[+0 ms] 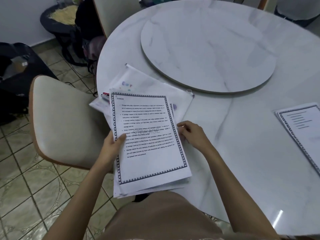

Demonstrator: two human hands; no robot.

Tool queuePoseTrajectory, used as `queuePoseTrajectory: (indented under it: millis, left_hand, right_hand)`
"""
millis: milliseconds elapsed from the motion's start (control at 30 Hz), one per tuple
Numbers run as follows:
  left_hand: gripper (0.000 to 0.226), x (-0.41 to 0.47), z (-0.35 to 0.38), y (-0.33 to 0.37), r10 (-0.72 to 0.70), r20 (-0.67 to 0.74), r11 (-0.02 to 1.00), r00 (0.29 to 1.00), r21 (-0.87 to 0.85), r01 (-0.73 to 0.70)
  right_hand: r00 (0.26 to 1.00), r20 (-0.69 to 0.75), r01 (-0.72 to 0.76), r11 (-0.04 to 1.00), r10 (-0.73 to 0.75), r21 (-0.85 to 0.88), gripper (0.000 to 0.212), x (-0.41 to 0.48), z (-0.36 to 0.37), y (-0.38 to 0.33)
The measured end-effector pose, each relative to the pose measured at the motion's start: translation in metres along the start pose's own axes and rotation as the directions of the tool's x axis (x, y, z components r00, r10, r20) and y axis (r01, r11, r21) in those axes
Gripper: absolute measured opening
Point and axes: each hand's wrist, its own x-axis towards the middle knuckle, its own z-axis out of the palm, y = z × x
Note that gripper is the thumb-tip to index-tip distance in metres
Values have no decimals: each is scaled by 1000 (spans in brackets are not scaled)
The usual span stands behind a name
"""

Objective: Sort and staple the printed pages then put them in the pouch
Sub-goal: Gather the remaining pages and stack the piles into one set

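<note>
The stack of printed pages [149, 141] is held over the near left edge of the marble table [242, 153], tilted slightly, with a bordered sheet headed "Storage" on top. The left hand [112, 146] grips its left margin, thumb on top and fingers underneath, probably to steady the stack. The right hand [192, 134] is curled at the right edge and seems to pinch the top sheets, likely to peel one off for sorting.

Just beyond and partly under the stack lies the translucent zip pouch [147, 84], flat and within reach. A small red and dark item [105, 97], possibly the stapler, sits at its left. A second bordered pile [304, 125] lies well apart at the right, probably already sorted. Farther off is the turntable [207, 49], and a cushioned chair [65, 122] stands to the left.
</note>
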Motion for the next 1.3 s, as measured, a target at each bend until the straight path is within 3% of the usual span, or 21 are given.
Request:
queuePoseTrajectory:
  millis: [133, 233, 300, 400, 467, 533, 633, 767, 833, 867, 933, 1000, 1067, 1300]
  left_hand:
    - [44, -3, 9, 17, 90, 145, 996, 985, -16, -88]
    - [67, -2, 24, 32, 152, 231, 988, 961, -9, -154]
    - [58, -1, 38, 40, 186, 276, 981, 943, -3, -193]
    - [27, 4, 64, 51, 216, 265, 971, 940, 38, -234]
    - [34, 7, 85, 60, 270, 259, 941, 927, 132, -311]
    - [39, 9, 111, 71, 362, 248, 884, 899, 217, -415]
    - [37, 2, 151, 92, 467, 204, 850, 861, 166, -500]
    - [32, -13, 185, 107, 511, 162, 854, 844, 18, -520]
    - [39, -19, 193, 102, 494, 128, 869, 860, -40, -493]
    - [45, -22, 196, 95, 474, 115, 881, 873, -60, -470]
    - [51, -25, 197, 75, 423, 127, 906, 897, -56, -419]
    - [55, -26, 195, 52, 362, 173, 930, 916, -4, -367]
    - [55, -26, 192, 35, 306, 196, 945, 931, 58, -323]
    - [37, -17, 194, 21, 240, 171, 960, 956, 102, -259]
  right_hand:
    - [995, -77, -54, 987, 67, 154, 27, -3, -15, 5]
    - [997, 11, -72, 952, 72, 298, 36, -10, -26, 5]
    - [998, 31, -65, 911, 57, 406, 40, -15, -34, 6]
    - [996, -89, 19, 874, 28, 486, 34, -21, -54, 2]
    - [978, -209, 101, 878, -2, 467, 22, -26, -72, -5]
    - [941, -334, 191, 887, -44, 421, 15, -32, -90, -16]
    - [835, -545, 315, 873, -69, 372, 10, -43, -112, -32]
    - [691, -718, 436, 840, -82, 323, 11, -63, -132, -39]
    - [650, -758, 478, 805, -55, 351, 9, -72, -134, -32]
    - [630, -775, 494, 792, -44, 358, 18, -76, -133, -25]
    - [642, -767, 482, 789, -20, 382, 27, -82, -124, -9]
    - [703, -711, 428, 797, 2, 425, 8, -84, -112, 12]
    - [739, -674, 384, 806, 25, 451, 13, -86, -101, 27]
    - [776, -621, 328, 766, 115, 552, 15, -88, -92, 34]
